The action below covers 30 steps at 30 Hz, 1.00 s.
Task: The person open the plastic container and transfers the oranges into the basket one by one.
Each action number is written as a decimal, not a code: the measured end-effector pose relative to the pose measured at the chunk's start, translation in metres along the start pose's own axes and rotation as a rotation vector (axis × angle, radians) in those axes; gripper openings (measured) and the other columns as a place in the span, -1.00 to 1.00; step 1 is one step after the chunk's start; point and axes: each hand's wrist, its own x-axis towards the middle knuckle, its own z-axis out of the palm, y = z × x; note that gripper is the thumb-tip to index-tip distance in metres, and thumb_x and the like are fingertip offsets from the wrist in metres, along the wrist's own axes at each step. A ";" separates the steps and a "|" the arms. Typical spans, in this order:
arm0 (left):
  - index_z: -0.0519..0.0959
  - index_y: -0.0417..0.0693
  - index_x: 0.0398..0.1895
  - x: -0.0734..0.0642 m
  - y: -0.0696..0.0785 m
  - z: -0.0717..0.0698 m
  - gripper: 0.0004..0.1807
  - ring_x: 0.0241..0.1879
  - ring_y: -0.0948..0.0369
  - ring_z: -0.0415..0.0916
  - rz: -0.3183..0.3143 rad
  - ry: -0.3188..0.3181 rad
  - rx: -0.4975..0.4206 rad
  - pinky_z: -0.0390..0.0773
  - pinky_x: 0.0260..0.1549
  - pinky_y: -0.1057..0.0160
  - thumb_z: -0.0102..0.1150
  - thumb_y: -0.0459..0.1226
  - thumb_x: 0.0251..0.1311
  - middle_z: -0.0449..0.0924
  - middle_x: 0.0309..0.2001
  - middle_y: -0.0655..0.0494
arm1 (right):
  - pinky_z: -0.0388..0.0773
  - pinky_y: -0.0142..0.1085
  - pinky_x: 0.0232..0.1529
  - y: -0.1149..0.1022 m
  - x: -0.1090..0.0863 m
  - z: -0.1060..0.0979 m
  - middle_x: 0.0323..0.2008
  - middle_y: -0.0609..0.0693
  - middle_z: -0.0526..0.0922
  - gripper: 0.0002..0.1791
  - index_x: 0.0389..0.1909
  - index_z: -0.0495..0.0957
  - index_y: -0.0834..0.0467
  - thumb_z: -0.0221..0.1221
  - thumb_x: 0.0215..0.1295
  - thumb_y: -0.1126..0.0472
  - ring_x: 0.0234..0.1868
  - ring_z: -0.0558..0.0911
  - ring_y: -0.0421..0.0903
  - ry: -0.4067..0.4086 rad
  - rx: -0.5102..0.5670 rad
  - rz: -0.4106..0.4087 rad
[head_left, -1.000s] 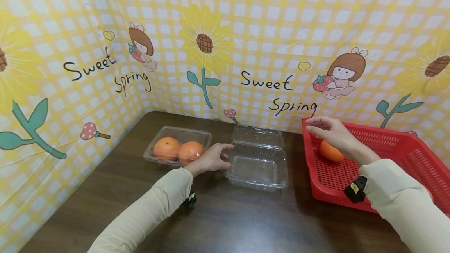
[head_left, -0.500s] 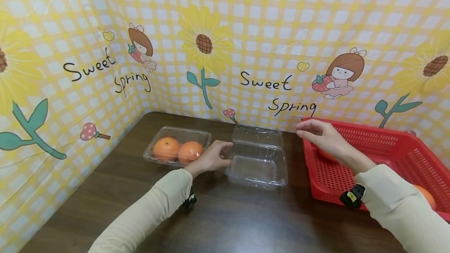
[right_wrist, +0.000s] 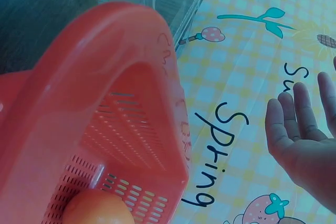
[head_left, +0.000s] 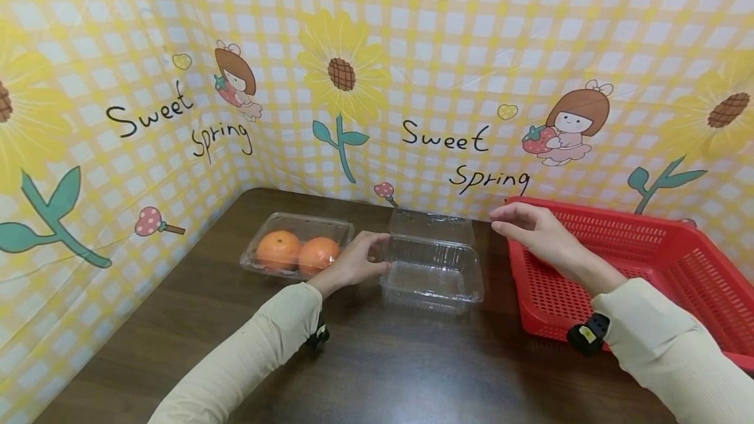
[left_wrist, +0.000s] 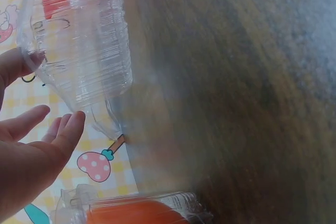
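Observation:
In the head view, my left hand (head_left: 355,259) grips the left side of an open clear plastic clamshell container (head_left: 432,280), its hinged lid folded back toward the wall. The left wrist view shows the thumb at the container's rim and the fingertips spread apart from it along the same side. The tub looks slightly raised, its reflection showing below. My right hand (head_left: 538,231) hovers over the left rim of a red basket (head_left: 524,309), palm turned inward and holding nothing. Inside the basket, the right wrist view shows an orange (right_wrist: 100,209), hidden by the hand and arm from the head.
Left of my left hand stands a second clear container (head_left: 347,226), closed, with two oranges (head_left: 279,250) in it. A wall covered in yellow checked cloth (head_left: 436,57) rises behind the dark wooden table (head_left: 377,358).
My right hand has moved left, from above the orange to the basket's rim. The near side of the open container has risen a little at my left hand.

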 end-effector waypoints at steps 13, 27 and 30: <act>0.33 -0.34 0.12 0.001 0.001 -0.007 -0.48 -0.05 -0.01 0.33 0.076 0.039 -0.024 0.48 -0.15 0.23 0.14 -0.36 0.06 0.28 0.02 -0.21 | 0.39 -0.23 -0.06 -0.005 0.000 0.014 -0.03 0.13 0.44 -0.55 0.00 0.39 0.25 0.08 0.20 0.03 -0.07 0.42 -0.02 -0.025 0.057 -0.029; 0.36 -0.28 0.10 -0.017 -0.001 -0.050 -0.52 -0.03 -0.08 0.32 0.166 0.109 -0.027 0.42 -0.11 0.01 0.14 -0.39 0.06 0.31 0.02 -0.21 | 0.45 -0.33 -0.12 -0.012 0.010 0.033 -0.09 0.11 0.49 -0.62 -0.04 0.44 0.27 0.09 0.21 0.10 -0.15 0.48 -0.10 -0.038 0.085 -0.101; 0.38 -0.29 0.09 -0.021 -0.002 -0.061 -0.54 -0.02 -0.12 0.33 0.183 0.123 -0.029 0.43 -0.12 0.00 0.14 -0.42 0.06 0.30 0.01 -0.21 | 0.47 -0.34 -0.16 -0.016 0.013 0.040 -0.11 0.10 0.51 -0.63 -0.06 0.45 0.26 0.11 0.19 0.11 -0.17 0.49 -0.10 -0.044 0.103 -0.114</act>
